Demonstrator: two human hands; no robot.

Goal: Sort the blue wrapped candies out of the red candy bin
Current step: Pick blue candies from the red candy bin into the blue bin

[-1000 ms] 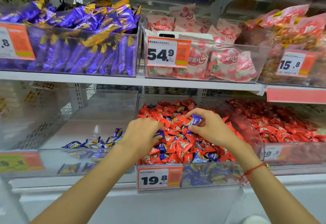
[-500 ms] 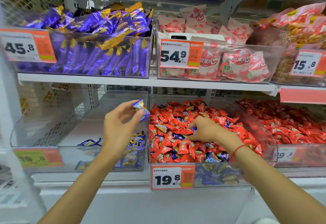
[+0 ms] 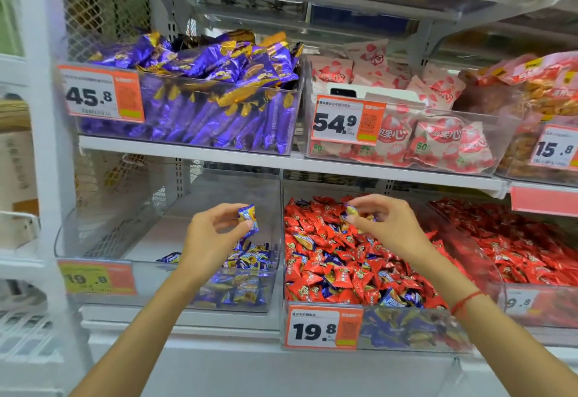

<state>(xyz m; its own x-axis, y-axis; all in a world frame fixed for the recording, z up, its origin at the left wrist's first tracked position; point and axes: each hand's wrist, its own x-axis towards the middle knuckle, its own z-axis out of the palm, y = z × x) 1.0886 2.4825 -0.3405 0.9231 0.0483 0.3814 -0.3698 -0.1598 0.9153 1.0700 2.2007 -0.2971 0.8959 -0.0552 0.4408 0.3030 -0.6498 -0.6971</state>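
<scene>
My left hand [image 3: 215, 231] pinches a blue wrapped candy [image 3: 248, 218] above the clear left bin [image 3: 93, 240], where several blue candies [image 3: 250, 256] lie at the front right. Over the middle bin [image 3: 413, 328], full of red candies [image 3: 337, 271] mixed with blue ones, my right hand [image 3: 384, 224] pinches another blue candy [image 3: 352, 210] lifted off the pile.
A third bin of red candies [image 3: 516, 246] stands at the right. The shelf above [image 3: 219, 154] carries bins of purple packs [image 3: 203, 99], pink bags [image 3: 406, 127] and orange snacks [image 3: 538, 99]. A white upright post [image 3: 47, 115] stands at the left. A red string circles my right wrist [image 3: 466, 301].
My left hand carried its blue candy a little right and lower over the left bin. My right hand rose from the red pile, pinching a blue candy.
</scene>
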